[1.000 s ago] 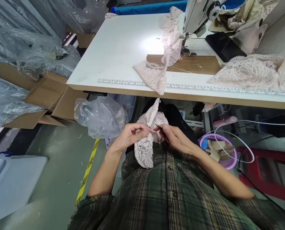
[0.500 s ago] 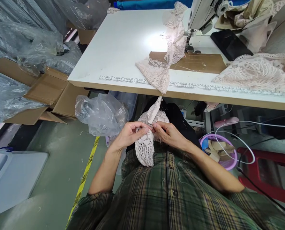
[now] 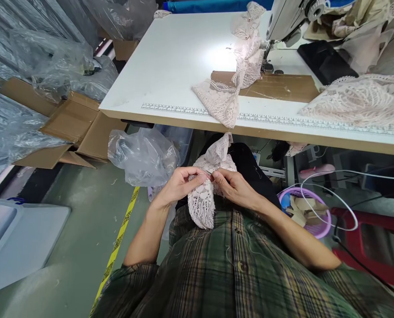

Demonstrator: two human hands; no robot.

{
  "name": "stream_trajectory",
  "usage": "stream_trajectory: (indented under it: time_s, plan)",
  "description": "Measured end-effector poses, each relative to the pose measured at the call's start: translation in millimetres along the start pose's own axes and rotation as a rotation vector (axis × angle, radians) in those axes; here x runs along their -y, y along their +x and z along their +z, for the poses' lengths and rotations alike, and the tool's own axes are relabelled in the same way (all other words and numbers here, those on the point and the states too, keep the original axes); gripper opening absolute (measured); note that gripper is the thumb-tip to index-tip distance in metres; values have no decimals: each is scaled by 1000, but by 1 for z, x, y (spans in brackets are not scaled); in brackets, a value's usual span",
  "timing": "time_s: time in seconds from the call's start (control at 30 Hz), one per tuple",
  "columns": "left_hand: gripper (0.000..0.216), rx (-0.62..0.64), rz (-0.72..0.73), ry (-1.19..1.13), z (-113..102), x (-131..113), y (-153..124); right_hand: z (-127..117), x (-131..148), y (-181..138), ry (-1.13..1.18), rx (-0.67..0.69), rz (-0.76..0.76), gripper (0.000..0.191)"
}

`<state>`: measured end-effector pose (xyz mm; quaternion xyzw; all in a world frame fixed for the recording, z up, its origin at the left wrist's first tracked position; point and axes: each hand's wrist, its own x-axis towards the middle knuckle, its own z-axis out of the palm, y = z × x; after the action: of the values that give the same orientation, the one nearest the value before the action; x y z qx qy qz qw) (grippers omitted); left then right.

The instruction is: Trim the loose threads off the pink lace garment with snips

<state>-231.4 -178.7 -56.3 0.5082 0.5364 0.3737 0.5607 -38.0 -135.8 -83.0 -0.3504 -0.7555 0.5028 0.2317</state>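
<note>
Above my lap, my left hand pinches a strip of pale pink lace fabric, whose end hangs down over my shirt. My right hand is closed close beside it, fingertips almost touching those of the left. A thin dark tool shows at the right fingertips, too small to tell its kind. More of the lace lies bunched behind the hands. It runs up toward a lace piece draped over the table's front edge, by the sewing machine.
The white sewing table has a printed ruler along its front. A lace pile and a black pouch lie at the right. Below are a purple basket, a red stool, a plastic bag and an open carton.
The view has shifted slightly, moving the table a little to the right. The lace behind my hands has spread from a narrow fold into a broader one. Both hands keep their pinch.
</note>
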Motion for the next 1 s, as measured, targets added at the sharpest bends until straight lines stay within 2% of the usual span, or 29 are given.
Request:
stream_trajectory:
  time_s: [0.1,0.23,0.33,0.4,0.47,0.6,0.7,0.87,0.93,1.0]
  plan:
    - [32,8,-24,-2,0,0,1,2,2,0,-78,-12,-16,41]
    - [29,16,-32,26,1,-2,2,4,-6,0,-80,-114,3,36]
    - [27,2,-26,41,-1,0,5,2,-22,5,12,-377,56,31]
    - [27,-12,-21,54,-2,2,7,-1,-34,14,64,-589,115,36]
    - [27,-18,-12,68,-3,3,10,-4,-43,27,74,-670,143,42]
    - [32,-20,-5,106,-5,4,12,-8,-53,52,104,-701,126,50]
    - [33,-19,-7,145,-7,2,13,-9,-54,56,182,-705,81,44]
    - [29,-120,152,165,-13,1,28,-4,-39,26,191,-599,0,39]
    - [37,-143,244,148,-12,2,39,-1,-25,8,173,-495,-92,39]
    - [46,-85,293,100,-9,3,49,3,-9,-8,153,-339,-227,38]
